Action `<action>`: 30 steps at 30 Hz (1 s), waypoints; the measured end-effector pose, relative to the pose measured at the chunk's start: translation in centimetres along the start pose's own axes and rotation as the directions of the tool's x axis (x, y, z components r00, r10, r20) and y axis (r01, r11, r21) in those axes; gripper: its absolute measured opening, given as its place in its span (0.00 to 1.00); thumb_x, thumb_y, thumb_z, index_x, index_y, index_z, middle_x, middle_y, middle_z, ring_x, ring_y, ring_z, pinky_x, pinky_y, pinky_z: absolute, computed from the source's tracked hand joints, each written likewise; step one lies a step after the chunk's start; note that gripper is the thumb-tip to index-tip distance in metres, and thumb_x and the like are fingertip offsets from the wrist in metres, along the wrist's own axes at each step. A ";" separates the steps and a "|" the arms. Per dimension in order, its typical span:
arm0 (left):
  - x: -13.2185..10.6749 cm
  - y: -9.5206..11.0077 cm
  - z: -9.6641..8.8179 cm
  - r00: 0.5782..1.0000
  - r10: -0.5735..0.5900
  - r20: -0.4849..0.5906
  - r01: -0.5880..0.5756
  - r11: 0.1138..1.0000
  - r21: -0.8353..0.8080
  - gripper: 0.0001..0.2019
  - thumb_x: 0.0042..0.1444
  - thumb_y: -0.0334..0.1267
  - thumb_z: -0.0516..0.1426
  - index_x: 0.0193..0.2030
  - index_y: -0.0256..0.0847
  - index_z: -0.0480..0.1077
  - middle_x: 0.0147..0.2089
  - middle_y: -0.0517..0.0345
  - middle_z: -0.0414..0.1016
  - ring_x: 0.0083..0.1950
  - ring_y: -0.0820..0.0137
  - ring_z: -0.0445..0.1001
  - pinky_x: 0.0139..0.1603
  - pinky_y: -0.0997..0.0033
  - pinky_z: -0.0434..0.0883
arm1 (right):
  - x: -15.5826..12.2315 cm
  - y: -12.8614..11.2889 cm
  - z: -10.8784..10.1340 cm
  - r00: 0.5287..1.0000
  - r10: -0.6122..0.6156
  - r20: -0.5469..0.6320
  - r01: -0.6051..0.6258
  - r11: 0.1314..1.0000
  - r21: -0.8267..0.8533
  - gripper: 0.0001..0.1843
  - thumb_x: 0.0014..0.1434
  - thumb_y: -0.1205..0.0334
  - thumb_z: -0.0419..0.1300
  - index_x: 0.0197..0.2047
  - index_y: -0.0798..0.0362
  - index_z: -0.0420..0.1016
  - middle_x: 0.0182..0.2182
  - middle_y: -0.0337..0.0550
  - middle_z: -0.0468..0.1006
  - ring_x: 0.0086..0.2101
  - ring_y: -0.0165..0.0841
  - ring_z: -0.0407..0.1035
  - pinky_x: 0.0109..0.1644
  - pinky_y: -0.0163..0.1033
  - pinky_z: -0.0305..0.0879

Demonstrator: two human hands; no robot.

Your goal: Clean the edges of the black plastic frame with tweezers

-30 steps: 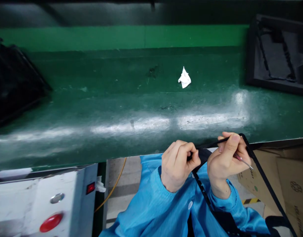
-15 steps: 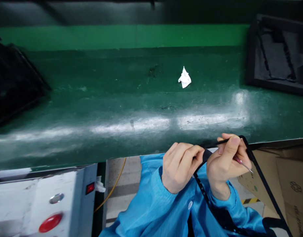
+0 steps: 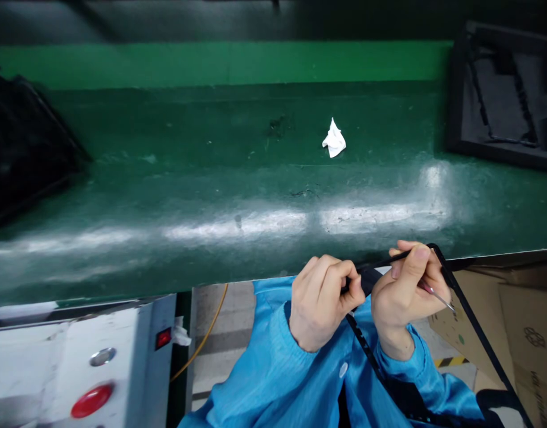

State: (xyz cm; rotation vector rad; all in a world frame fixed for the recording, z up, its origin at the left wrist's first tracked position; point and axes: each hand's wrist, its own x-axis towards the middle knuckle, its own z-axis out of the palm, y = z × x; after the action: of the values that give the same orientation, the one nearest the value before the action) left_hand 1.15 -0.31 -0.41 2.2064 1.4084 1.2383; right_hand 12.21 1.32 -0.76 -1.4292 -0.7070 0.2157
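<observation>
Both hands work close together just below the near edge of a green belt [image 3: 211, 178]. The left hand [image 3: 322, 300] is curled, thumb and forefinger pinched on a corner of a thin black frame [image 3: 471, 316]. Just to its right, the right hand [image 3: 409, 291] grips the frame's top edge between thumb and bent fingers, and a slim metal tool [image 3: 440, 297] pokes out from that fist, pointing away to the right. The frame hangs down from both hands over blue sleeves [image 3: 273, 368]. Well beyond the hands, a crumpled white scrap [image 3: 334, 138] lies on the belt. Right of the right hand stands a cardboard box [image 3: 522, 333]; far left of the left hand is a red button [image 3: 92, 400].
</observation>
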 end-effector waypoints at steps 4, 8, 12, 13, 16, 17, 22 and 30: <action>0.0 0.0 -0.5 1.000 -0.024 0.003 0.024 1.000 -0.017 0.07 0.66 0.26 0.59 0.40 0.42 0.67 0.30 0.65 0.68 0.30 0.75 0.69 0.32 0.72 0.68 | 0.2 0.1 0.0 1.000 -0.021 0.003 0.021 1.000 0.012 0.17 0.71 0.52 0.63 0.31 0.52 0.78 0.20 0.33 0.70 0.23 0.29 0.72 0.29 0.37 0.70; 0.0 0.2 -0.7 0.999 -0.051 0.007 0.051 0.997 -0.049 0.07 0.66 0.26 0.59 0.40 0.42 0.67 0.31 0.65 0.70 0.30 0.76 0.70 0.33 0.74 0.69 | 0.1 0.4 0.1 1.000 -0.026 -0.011 0.026 0.999 0.027 0.17 0.71 0.52 0.64 0.31 0.51 0.79 0.19 0.32 0.69 0.23 0.29 0.71 0.30 0.37 0.70; -0.2 0.3 -0.8 0.996 -0.092 0.005 0.092 0.992 -0.090 0.07 0.66 0.28 0.58 0.39 0.43 0.66 0.32 0.63 0.74 0.32 0.74 0.73 0.32 0.74 0.70 | 0.2 0.5 0.2 1.000 -0.020 -0.019 0.021 0.998 0.063 0.18 0.70 0.51 0.65 0.31 0.52 0.80 0.18 0.32 0.70 0.22 0.28 0.70 0.30 0.36 0.68; -0.2 0.3 -0.8 0.995 -0.095 0.006 0.095 0.990 -0.101 0.07 0.66 0.28 0.58 0.39 0.43 0.66 0.33 0.62 0.75 0.32 0.74 0.74 0.32 0.74 0.70 | 0.2 0.5 0.1 1.000 -0.007 -0.014 0.008 0.997 0.075 0.17 0.70 0.51 0.65 0.32 0.52 0.81 0.19 0.32 0.71 0.22 0.28 0.70 0.31 0.36 0.69; -0.3 0.3 -0.9 0.994 -0.112 0.006 0.111 0.983 -0.145 0.06 0.66 0.29 0.59 0.39 0.43 0.66 0.34 0.61 0.76 0.34 0.74 0.76 0.31 0.75 0.70 | 0.3 0.4 0.0 0.999 0.046 0.004 -0.046 0.994 0.104 0.17 0.69 0.51 0.66 0.32 0.53 0.81 0.21 0.34 0.74 0.22 0.28 0.70 0.31 0.36 0.69; -0.3 0.3 -0.9 0.992 -0.125 0.006 0.124 0.976 -0.178 0.06 0.66 0.29 0.59 0.40 0.43 0.66 0.35 0.60 0.77 0.34 0.74 0.76 0.30 0.76 0.70 | 0.4 0.3 -0.1 0.998 0.066 0.015 -0.067 0.992 0.109 0.17 0.69 0.51 0.66 0.32 0.53 0.81 0.22 0.35 0.75 0.23 0.27 0.70 0.31 0.36 0.69; -0.1 0.2 -1.1 0.988 -0.148 0.049 0.154 0.895 -0.418 0.07 0.66 0.28 0.58 0.39 0.43 0.65 0.39 0.58 0.80 0.36 0.74 0.77 0.31 0.78 0.70 | 0.4 -0.1 -0.4 0.985 0.151 0.079 -0.159 0.981 0.115 0.16 0.70 0.52 0.65 0.33 0.53 0.81 0.26 0.37 0.79 0.24 0.28 0.72 0.31 0.35 0.70; -0.2 0.3 -1.0 0.969 -0.191 0.154 0.244 0.819 -0.519 0.07 0.66 0.28 0.57 0.40 0.44 0.63 0.34 0.62 0.72 0.29 0.77 0.67 0.27 0.80 0.63 | 0.4 -0.2 -0.4 0.978 0.184 0.095 -0.194 0.975 0.106 0.17 0.69 0.51 0.65 0.33 0.53 0.81 0.26 0.38 0.79 0.24 0.28 0.73 0.30 0.35 0.70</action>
State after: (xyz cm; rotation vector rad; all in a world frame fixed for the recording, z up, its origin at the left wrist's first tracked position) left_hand 0.55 -0.83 0.28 1.6479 1.0689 1.2372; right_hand 12.72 1.16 -0.48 -1.3833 -0.6170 0.4606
